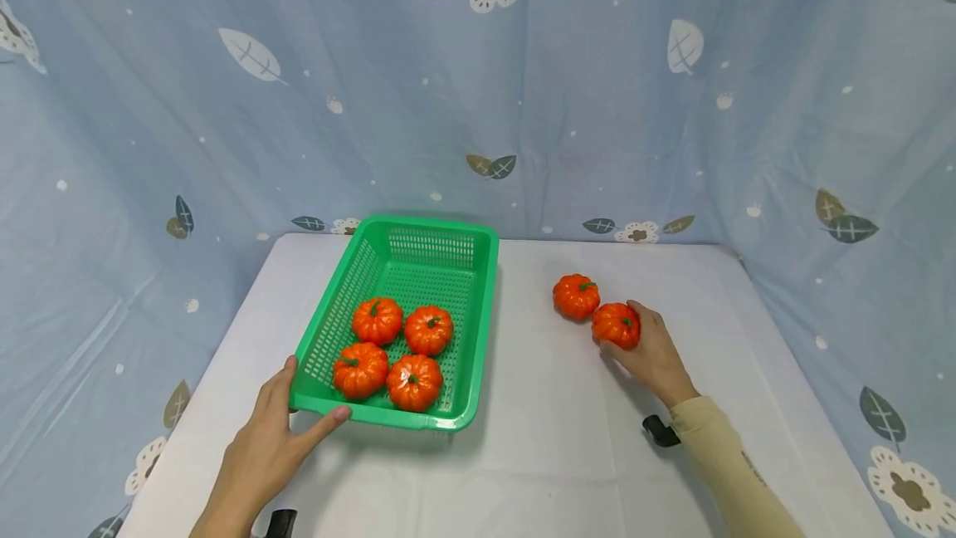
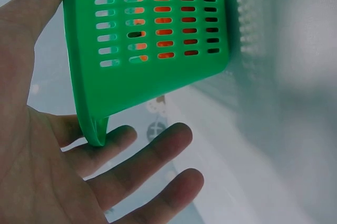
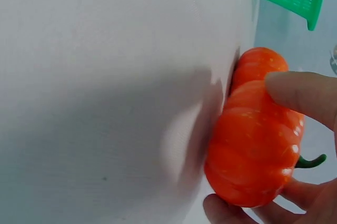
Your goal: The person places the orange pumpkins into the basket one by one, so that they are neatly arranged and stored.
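Note:
My left hand (image 1: 263,436) is at the near left corner of a green plastic basket (image 1: 489,305). Its thumb lies against the rim, and the other fingers stretch fairly straight around the corner. In the left wrist view, the basket's slotted wall (image 2: 158,84) stands in front of the palm. Several small orange pumpkins sit in the near half of the basket, one nearest pumpkin (image 1: 415,383) among them. On the right, my right hand (image 1: 657,359) pinches an orange pumpkin (image 3: 255,150) with a green stem between thumb and fingers. Another pumpkin (image 1: 576,296) lies just beyond it.
A white cloth (image 1: 553,455) covers the table. Blue curtain (image 1: 597,106) with leaf and flower prints hangs behind and on both sides. Black wrist mounts (image 1: 660,431) show below the hands.

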`<action>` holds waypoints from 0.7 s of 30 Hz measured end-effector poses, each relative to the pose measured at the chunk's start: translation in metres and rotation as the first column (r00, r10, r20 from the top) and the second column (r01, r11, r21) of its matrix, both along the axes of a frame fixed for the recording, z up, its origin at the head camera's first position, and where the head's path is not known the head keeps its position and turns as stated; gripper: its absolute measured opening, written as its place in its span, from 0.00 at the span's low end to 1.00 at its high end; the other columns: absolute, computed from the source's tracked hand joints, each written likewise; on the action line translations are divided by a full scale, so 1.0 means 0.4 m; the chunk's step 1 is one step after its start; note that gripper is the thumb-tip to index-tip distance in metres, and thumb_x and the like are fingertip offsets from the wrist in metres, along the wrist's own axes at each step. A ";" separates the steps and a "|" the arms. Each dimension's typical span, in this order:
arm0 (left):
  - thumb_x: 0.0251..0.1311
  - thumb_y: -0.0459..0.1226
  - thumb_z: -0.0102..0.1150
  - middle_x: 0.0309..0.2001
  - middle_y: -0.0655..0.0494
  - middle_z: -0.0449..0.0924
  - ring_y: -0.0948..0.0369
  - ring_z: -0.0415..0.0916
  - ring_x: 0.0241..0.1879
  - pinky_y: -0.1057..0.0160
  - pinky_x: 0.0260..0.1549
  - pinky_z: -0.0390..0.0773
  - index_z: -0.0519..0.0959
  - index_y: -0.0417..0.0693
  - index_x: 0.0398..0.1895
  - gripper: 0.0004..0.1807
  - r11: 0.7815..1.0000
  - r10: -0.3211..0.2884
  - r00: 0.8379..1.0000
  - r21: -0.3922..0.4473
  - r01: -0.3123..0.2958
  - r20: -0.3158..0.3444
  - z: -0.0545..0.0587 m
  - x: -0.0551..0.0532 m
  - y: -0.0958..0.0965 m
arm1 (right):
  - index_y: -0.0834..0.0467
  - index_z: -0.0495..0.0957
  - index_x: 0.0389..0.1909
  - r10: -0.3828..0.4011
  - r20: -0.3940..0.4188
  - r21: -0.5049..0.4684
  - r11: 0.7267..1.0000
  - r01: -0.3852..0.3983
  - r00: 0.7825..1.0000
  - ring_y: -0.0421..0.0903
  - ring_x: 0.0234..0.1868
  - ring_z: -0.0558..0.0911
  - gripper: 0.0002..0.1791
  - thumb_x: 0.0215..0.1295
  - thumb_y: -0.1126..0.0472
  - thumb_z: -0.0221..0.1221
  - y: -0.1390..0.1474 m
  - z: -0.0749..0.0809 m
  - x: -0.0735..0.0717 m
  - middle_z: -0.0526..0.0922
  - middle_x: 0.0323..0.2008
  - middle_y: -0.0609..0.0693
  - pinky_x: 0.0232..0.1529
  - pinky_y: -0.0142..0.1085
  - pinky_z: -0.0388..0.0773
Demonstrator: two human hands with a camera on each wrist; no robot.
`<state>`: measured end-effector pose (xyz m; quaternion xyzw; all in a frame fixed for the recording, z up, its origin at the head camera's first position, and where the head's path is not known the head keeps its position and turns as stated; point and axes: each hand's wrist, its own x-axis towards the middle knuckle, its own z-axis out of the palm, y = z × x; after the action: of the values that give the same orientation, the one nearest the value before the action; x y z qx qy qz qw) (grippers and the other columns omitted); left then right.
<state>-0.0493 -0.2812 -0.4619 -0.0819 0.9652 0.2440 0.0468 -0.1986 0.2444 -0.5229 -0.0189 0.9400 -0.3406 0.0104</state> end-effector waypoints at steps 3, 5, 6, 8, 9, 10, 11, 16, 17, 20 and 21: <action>0.59 0.72 0.54 0.78 0.34 0.47 0.31 0.65 0.64 0.28 0.45 0.71 0.33 0.45 0.83 0.65 1.000 0.000 1.000 -0.002 0.000 0.004 0.001 0.000 0.001 | 0.71 0.52 0.75 -0.018 -0.029 -0.030 0.999 0.017 0.999 0.71 0.68 0.63 0.51 0.62 0.54 0.70 0.005 -0.007 0.007 0.58 0.69 0.74 0.67 0.66 0.60; 0.59 0.72 0.54 0.77 0.33 0.47 0.31 0.64 0.64 0.28 0.45 0.71 0.34 0.44 0.82 0.66 1.000 -0.001 1.000 -0.005 0.001 0.006 0.001 -0.001 0.000 | 0.70 0.52 0.76 -0.034 -0.060 -0.056 0.998 0.030 0.998 0.70 0.68 0.63 0.51 0.62 0.54 0.71 0.007 -0.012 0.011 0.58 0.70 0.73 0.67 0.66 0.60; 0.59 0.72 0.54 0.77 0.33 0.47 0.31 0.64 0.65 0.28 0.45 0.71 0.34 0.44 0.82 0.66 1.000 -0.001 1.000 -0.008 0.001 0.007 0.001 -0.001 0.000 | 0.69 0.51 0.76 -0.041 -0.079 -0.070 0.997 0.036 0.996 0.70 0.68 0.63 0.51 0.62 0.54 0.71 0.008 -0.014 0.014 0.58 0.70 0.73 0.66 0.66 0.61; 0.59 0.72 0.54 0.77 0.33 0.47 0.30 0.63 0.65 0.28 0.45 0.71 0.34 0.44 0.82 0.66 1.000 -0.003 1.000 -0.011 0.003 0.005 0.002 -0.002 0.000 | 0.68 0.52 0.76 -0.056 -0.129 -0.091 0.995 0.045 0.990 0.70 0.68 0.63 0.51 0.62 0.55 0.71 0.011 -0.014 0.015 0.58 0.70 0.72 0.66 0.66 0.61; 0.59 0.72 0.54 0.77 0.33 0.47 0.30 0.63 0.65 0.28 0.45 0.71 0.34 0.44 0.82 0.66 1.000 -0.004 1.000 -0.012 0.004 0.003 0.002 -0.002 0.000 | 0.68 0.52 0.76 -0.065 -0.158 -0.102 0.994 0.049 0.985 0.69 0.68 0.63 0.50 0.62 0.55 0.71 0.011 -0.012 0.016 0.59 0.70 0.72 0.66 0.66 0.61; 0.59 0.72 0.54 0.77 0.33 0.47 0.30 0.63 0.65 0.28 0.46 0.71 0.34 0.44 0.82 0.66 1.000 -0.004 1.000 -0.010 0.004 0.004 0.003 -0.003 -0.001 | 0.67 0.53 0.76 -0.072 -0.189 -0.113 0.992 0.052 0.979 0.69 0.68 0.64 0.50 0.62 0.56 0.71 0.011 -0.011 0.015 0.60 0.70 0.71 0.66 0.66 0.61; 0.59 0.72 0.54 0.77 0.33 0.47 0.30 0.63 0.65 0.28 0.46 0.71 0.34 0.44 0.82 0.66 1.000 -0.005 1.000 -0.010 0.005 0.004 0.003 -0.003 -0.001 | 0.67 0.54 0.76 -0.077 -0.225 -0.121 0.991 0.051 0.971 0.68 0.68 0.64 0.49 0.61 0.58 0.72 0.011 -0.009 0.014 0.60 0.69 0.71 0.66 0.65 0.61; 0.58 0.73 0.54 0.77 0.33 0.47 0.31 0.63 0.65 0.28 0.47 0.71 0.33 0.44 0.82 0.66 1.000 -0.001 1.000 -0.001 0.001 0.016 0.004 -0.005 -0.001 | 0.63 0.57 0.75 -0.093 -0.367 -0.144 0.989 0.043 0.926 0.63 0.67 0.66 0.47 0.59 0.60 0.73 0.004 0.015 -0.003 0.64 0.68 0.66 0.66 0.62 0.64; 0.58 0.73 0.54 0.77 0.33 0.47 0.31 0.63 0.65 0.27 0.46 0.71 0.33 0.44 0.82 0.66 1.000 -0.001 1.000 -0.002 0.001 0.017 0.004 -0.005 0.000 | 0.63 0.57 0.75 -0.092 -0.383 -0.147 0.988 0.038 0.919 0.63 0.67 0.66 0.47 0.59 0.60 0.73 0.001 0.022 -0.008 0.64 0.68 0.65 0.66 0.62 0.65; 0.58 0.73 0.54 0.77 0.33 0.47 0.31 0.63 0.65 0.28 0.46 0.71 0.33 0.44 0.82 0.66 1.000 -0.001 1.000 0.002 0.001 0.018 0.003 -0.004 0.000 | 0.61 0.57 0.75 -0.084 -0.413 -0.153 0.988 0.021 0.907 0.61 0.67 0.67 0.48 0.59 0.59 0.73 -0.009 0.044 -0.021 0.64 0.69 0.63 0.65 0.61 0.66; 0.58 0.73 0.54 0.77 0.33 0.47 0.31 0.63 0.65 0.28 0.46 0.71 0.33 0.45 0.82 0.66 1.000 -0.001 1.000 0.002 0.001 0.018 0.003 -0.003 0.001 | 0.61 0.57 0.75 -0.080 -0.420 -0.157 0.987 0.015 0.904 0.60 0.67 0.67 0.48 0.59 0.58 0.74 -0.013 0.050 -0.026 0.64 0.69 0.63 0.65 0.61 0.67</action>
<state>-0.0506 -0.2809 -0.4607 -0.0837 0.9645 0.2442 0.0557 -0.2090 0.2394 -0.5030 -0.0702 0.8915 -0.3983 -0.2041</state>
